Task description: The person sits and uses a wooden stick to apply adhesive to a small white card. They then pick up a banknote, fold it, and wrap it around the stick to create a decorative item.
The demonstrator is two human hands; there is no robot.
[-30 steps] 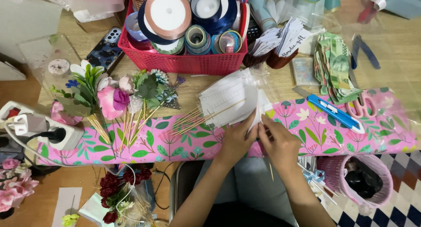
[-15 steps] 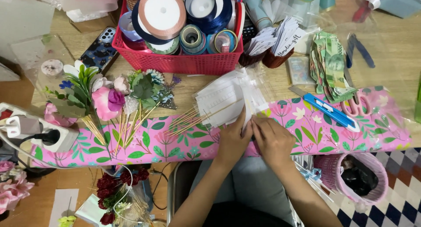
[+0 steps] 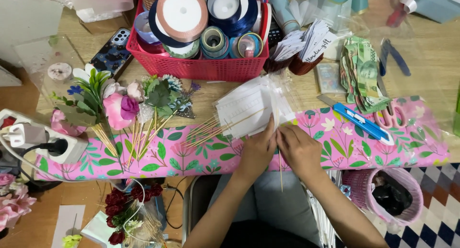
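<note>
At the near edge of the wooden bench (image 3: 306, 92), over pink floral wrapping paper (image 3: 201, 152), the left hand (image 3: 257, 150) and right hand (image 3: 299, 150) together pinch a thin wooden skewer (image 3: 280, 169) beneath a clear plastic sleeve of white cards (image 3: 249, 107). A red plastic basket of ribbon spools (image 3: 201, 68) sits at the far edge; checkered floor tiles (image 3: 438, 200) show to the right.

Two hands (image 3: 278, 152), one red basket (image 3: 196, 68)

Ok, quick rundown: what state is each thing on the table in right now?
left hand: pressing on the white sleeves
right hand: pinching a thin wooden stick
white sleeves: fanned in a stack, sticks poking out
wooden stick: upright between the hands
blue cutter: lying flat, untouched
power strip: plug inserted
red basket: full of ribbon rolls
</note>
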